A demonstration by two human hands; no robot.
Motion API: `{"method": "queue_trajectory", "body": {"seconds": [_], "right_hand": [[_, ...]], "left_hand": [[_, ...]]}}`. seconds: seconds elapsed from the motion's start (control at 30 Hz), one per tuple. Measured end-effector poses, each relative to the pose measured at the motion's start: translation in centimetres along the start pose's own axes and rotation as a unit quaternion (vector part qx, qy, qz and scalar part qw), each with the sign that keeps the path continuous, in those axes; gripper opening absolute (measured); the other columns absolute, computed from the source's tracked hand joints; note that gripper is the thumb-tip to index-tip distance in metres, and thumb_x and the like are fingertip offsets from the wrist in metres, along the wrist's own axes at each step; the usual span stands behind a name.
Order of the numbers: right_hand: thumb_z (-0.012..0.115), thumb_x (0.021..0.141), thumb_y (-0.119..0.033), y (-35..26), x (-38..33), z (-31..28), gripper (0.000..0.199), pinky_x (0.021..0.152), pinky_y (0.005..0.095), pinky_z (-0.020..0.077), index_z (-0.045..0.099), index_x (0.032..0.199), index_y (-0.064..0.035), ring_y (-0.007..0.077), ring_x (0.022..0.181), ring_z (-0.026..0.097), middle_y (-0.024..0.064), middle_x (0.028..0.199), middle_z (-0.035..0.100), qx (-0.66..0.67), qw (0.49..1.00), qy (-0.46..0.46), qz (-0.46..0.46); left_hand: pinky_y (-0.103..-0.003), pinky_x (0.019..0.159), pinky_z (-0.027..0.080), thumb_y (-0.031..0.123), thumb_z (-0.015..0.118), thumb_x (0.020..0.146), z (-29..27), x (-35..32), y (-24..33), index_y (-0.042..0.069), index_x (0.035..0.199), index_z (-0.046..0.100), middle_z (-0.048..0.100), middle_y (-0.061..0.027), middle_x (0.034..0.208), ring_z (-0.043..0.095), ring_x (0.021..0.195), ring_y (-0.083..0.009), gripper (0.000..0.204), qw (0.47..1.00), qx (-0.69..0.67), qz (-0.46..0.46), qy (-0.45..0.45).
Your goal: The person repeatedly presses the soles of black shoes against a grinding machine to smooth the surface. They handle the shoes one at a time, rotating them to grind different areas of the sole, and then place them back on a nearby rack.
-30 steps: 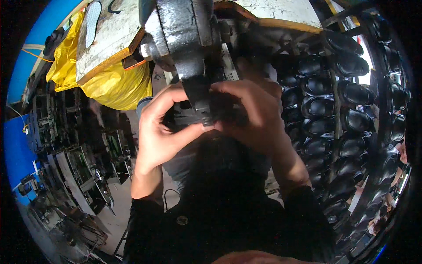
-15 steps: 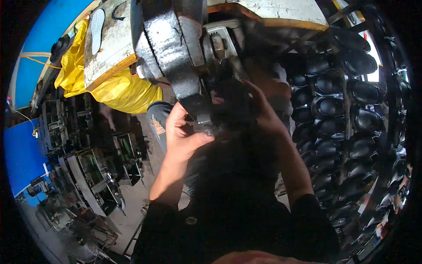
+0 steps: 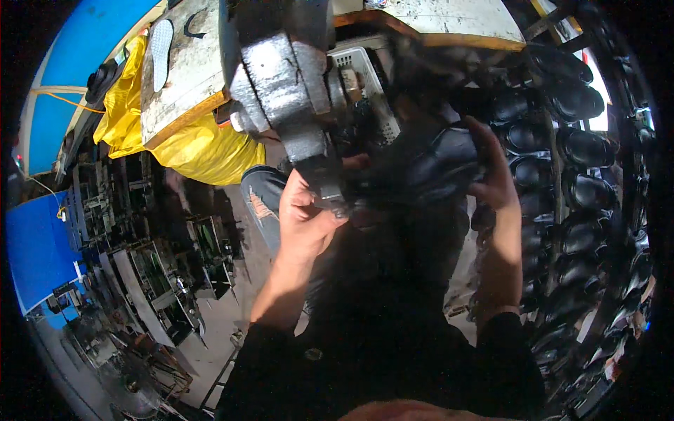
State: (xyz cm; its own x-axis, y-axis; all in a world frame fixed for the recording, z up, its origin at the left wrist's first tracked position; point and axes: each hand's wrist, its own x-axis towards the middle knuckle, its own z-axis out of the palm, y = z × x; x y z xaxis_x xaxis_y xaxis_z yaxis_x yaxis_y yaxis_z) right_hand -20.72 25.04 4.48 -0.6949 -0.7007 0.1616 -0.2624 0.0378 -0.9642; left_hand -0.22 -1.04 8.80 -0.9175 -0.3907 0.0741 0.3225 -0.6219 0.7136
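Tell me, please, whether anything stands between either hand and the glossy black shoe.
In this view, the dark metal machine arm crosses between the left hand and the glossy black shoe; nothing visible separates the right hand from it.

What a shine there was on the machine (image 3: pixel 277 77), its metal bright but scuffed and rough-looking, and right beside it the shoe (image 3: pixel 446 161) showed smooth black with a soft gloss, the shoes on the rack (image 3: pixel 590 149) glossier yet! Over on the left, the sack (image 3: pixel 210 151) gleamed like crinkled yellow plastic, below a bench (image 3: pixel 193 74) with a stained, worn white top and a wooden edge. The basket (image 3: pixel 382 105) looked like pale, perforated plastic, the shirt (image 3: pixel 393 337) matt black cloth, the jeans (image 3: pixel 263 203) frayed denim.
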Motion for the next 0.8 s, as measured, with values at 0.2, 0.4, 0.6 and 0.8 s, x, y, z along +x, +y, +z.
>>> {"method": "queue_trajectory", "body": {"seconds": [0.2,0.4,0.6,0.8], "right_hand": [[0.095,0.051,-0.028,-6.7,2.0,-2.7,0.117,0.116,0.0417,0.0311,0.036,0.148,-0.0016,0.0274,0.14,0.039,0.0127,0.153,0.04,-0.129,0.991,0.014,-0.044],[0.089,0.047,-0.012,-9.0,1.9,-4.4,0.113,0.116,0.0411,0.0302,0.038,0.147,0.0002,0.0283,0.139,0.04,0.0136,0.151,0.043,-0.187,0.982,0.013,-0.013],[0.083,0.047,-0.005,-5.7,-1.4,-4.4,0.112,0.117,0.0404,0.0283,0.036,0.148,0.0,0.0287,0.139,0.04,0.0153,0.15,0.043,-0.134,0.983,0.119,0.05],[0.082,0.041,0.003,-5.1,-2.5,-5.2,0.114,0.116,0.04,0.0306,0.04,0.146,-0.0006,0.0277,0.137,0.043,0.0162,0.15,0.043,-0.088,0.988,0.127,-0.01]], "left_hand": [[-0.04,0.09,0.054,-0.007,0.072,0.076,0.0,-0.4,0.0,0.01,0.132,0.048,0.062,-0.0118,0.119,0.064,0.106,-0.0268,0.063,0.994,-0.072,-0.007,0.084],[-0.034,0.093,0.05,-0.002,0.072,0.082,-1.3,-0.7,-1.2,0.002,0.135,0.046,0.061,-0.0111,0.122,0.06,0.112,-0.02,0.059,0.996,-0.082,-0.001,0.04],[-0.039,0.102,0.045,0.001,0.074,0.08,0.4,0.6,-0.9,0.003,0.132,0.049,0.057,-0.018,0.135,0.057,0.121,-0.0247,0.058,0.999,0.041,-0.022,-0.027],[-0.045,0.106,0.043,0.004,0.078,0.08,1.2,0.3,-0.7,0.006,0.132,0.051,0.053,-0.0264,0.138,0.054,0.127,-0.0339,0.059,0.999,0.035,-0.004,-0.021]]}}
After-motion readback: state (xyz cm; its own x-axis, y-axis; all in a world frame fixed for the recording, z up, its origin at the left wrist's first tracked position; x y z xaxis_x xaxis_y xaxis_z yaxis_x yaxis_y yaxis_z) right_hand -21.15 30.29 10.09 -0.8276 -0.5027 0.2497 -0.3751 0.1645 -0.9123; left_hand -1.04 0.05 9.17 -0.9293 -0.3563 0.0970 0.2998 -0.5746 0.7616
